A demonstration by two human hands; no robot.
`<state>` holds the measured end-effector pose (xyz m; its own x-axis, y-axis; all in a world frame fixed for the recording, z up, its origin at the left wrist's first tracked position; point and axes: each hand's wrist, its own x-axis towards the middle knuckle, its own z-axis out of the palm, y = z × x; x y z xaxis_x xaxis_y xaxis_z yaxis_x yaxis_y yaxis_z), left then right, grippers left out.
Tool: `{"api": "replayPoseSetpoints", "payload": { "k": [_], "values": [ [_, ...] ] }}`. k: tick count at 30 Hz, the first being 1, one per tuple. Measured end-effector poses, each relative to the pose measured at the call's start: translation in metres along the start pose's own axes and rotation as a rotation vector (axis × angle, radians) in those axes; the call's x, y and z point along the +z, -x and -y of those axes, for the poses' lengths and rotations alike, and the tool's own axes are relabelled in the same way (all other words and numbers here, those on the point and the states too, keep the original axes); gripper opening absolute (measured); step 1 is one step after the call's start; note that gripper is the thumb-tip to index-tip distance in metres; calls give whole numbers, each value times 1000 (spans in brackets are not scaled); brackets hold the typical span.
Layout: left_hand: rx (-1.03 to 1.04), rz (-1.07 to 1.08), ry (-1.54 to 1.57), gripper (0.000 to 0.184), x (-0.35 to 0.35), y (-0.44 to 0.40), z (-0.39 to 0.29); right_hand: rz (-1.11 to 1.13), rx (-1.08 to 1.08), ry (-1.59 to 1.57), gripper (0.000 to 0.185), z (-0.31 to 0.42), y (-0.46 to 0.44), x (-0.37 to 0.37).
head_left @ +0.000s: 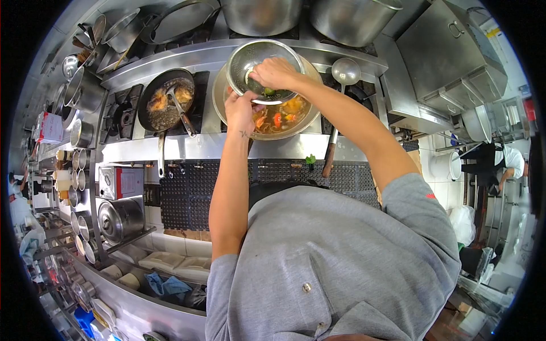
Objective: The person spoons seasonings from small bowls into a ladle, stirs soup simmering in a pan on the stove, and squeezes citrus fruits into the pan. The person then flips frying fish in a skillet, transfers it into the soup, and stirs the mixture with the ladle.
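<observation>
My left hand (240, 111) grips the near rim of a metal colander (233, 71), which is held tilted over a wide metal pot (219, 94). Inside the colander, my right hand (276, 74) has its fingers curled in at some green pieces (268, 91); whether it pinches any of them is hidden. Below the colander, the pot holds a stew (284, 116) with orange and red pieces in broth. On the burner to the left stands a frying pan (149, 94) with browned pieces in bubbling oil and a spatula (181, 108) resting in it.
A long-handled ladle (346, 73) lies right of the pot, its handle over the stove's front edge. A green leaf (310, 159) lies near that edge. Large stockpots (261, 17) line the back. A person (503, 165) stands far right. A lidded pot (120, 220) sits lower left.
</observation>
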<state>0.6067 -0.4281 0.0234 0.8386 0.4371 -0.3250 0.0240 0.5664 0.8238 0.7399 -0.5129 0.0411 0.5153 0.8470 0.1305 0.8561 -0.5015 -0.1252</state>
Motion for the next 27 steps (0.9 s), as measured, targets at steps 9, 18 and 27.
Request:
{"api": "replayPoseSetpoints", "payload": {
  "k": [9,18,27],
  "values": [
    [14,19,19,14,0,5,-4,-30,75,-85,39,5,-12,2],
    [9,-7,19,13,-3,3,-5,146,-161,-56,25,-9,2,-18],
    [-5,13,-2,16,1,2,-8,141,-373,-309,25,-17,10,-6]
  ]
}}
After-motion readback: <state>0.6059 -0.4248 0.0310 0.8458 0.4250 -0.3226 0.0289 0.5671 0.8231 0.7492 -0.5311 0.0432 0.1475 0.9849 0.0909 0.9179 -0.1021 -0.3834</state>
